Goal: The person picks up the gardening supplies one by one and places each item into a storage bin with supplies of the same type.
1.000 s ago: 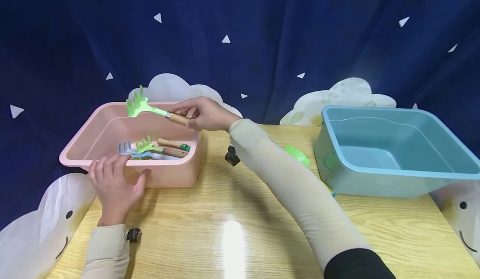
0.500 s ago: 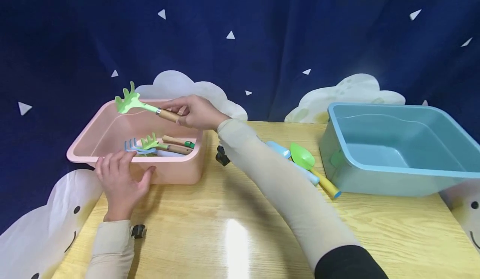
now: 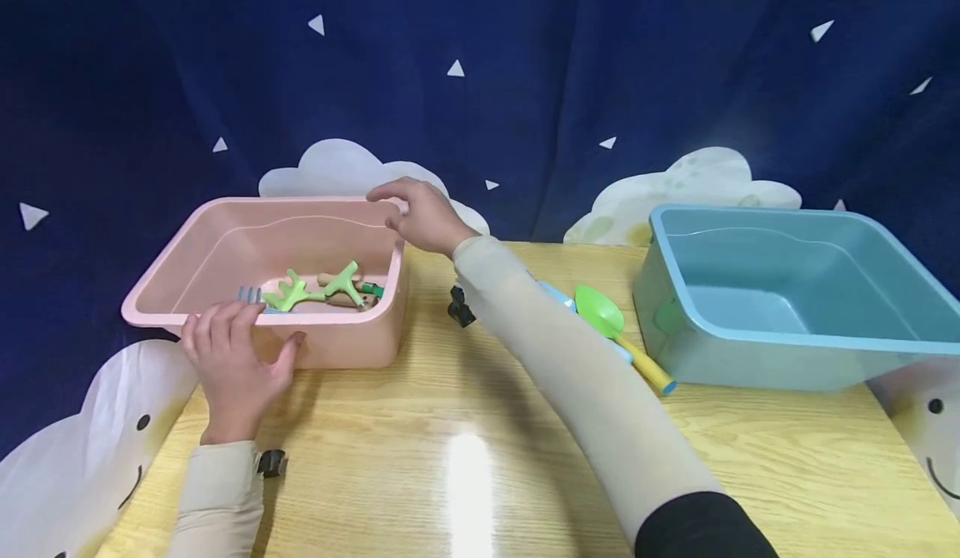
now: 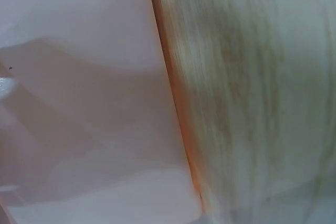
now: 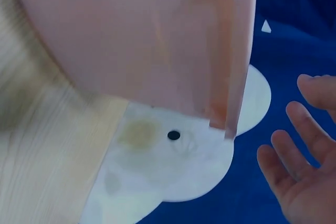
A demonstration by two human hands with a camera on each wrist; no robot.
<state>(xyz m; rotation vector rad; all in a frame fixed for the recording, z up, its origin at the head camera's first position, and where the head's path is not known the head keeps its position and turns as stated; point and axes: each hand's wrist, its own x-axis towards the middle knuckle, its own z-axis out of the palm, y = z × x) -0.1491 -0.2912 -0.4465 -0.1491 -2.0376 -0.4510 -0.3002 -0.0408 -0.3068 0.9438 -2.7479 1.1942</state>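
Observation:
My left hand (image 3: 236, 371) grips the front rim of the pink bin (image 3: 330, 343), fingers over the edge and thumb against the outer wall. My right hand (image 3: 426, 215) hovers by the bin's right rim, holding nothing; its fingers are loosely spread, also in the right wrist view, where the hand (image 5: 310, 166) is apart from the bin wall. Inside the bin lie a light green hand rake (image 3: 291, 293), a second light green tool head (image 3: 343, 281), blue rake tines (image 3: 250, 294) and wooden handles. The front wall hides their lower parts. The left wrist view shows only bin wall and tabletop.
A blue bin (image 3: 780, 366) stands at the right of the wooden table (image 3: 375, 475). Beside it lie a green trowel (image 3: 597, 310) with a yellow handle and light blue pieces partly under my right sleeve (image 3: 570, 366). A dark blue curtain (image 3: 525, 83) hangs behind.
My right hand has let go of the light green hand rake, which is now down in the pink bin. The hand has moved slightly right, fingers loosened. My left hand stays on the rim.

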